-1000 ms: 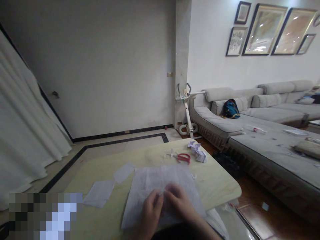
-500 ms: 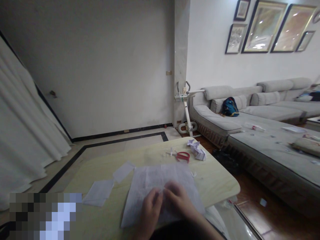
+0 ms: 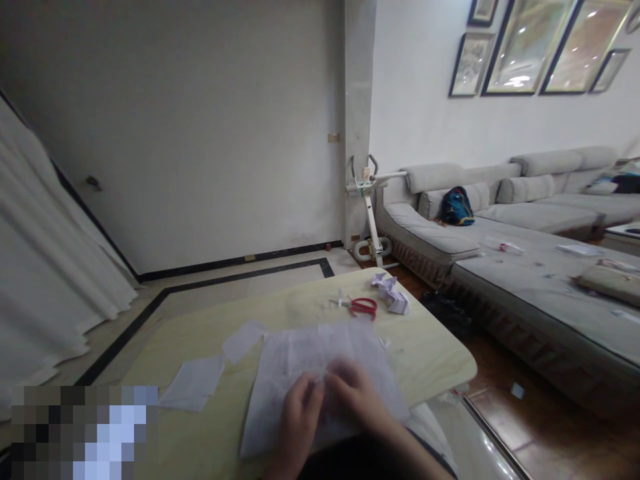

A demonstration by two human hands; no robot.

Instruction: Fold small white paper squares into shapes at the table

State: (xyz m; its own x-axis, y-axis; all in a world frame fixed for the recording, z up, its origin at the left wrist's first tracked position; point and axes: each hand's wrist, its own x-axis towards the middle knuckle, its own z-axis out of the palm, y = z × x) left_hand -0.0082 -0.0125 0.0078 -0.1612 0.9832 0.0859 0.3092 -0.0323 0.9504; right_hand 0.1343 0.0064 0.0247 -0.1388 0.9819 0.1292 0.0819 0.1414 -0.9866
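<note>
A large white paper sheet (image 3: 295, 350) with faint markings lies on the pale wooden table (image 3: 430, 360). Above its middle, my left hand (image 3: 303, 403) and my right hand (image 3: 353, 390) meet at the fingertips. Both are closed in a pinch, with a tiny whitish bit between them, too small and blurred to name. Beyond the sheet are red-handled scissors (image 3: 363, 307), with a white scrap at their blades. Folded white paper (image 3: 393, 295) rests near the far right corner. To the left lie two smaller paper pieces, one nearer (image 3: 194, 383) and one farther (image 3: 243, 340).
A small white scrap (image 3: 384, 343) sits right of the sheet. Past the table stand a grey sofa (image 3: 430, 233) with a blue backpack (image 3: 457, 207) and a white exercise machine (image 3: 371, 213). A white curtain (image 3: 45, 267) hangs at left. A pixelated area covers the lower left.
The whole view has shifted slightly, so everything appears a little higher and further left. My hands stay together over the sheet, with little change in their fingers.
</note>
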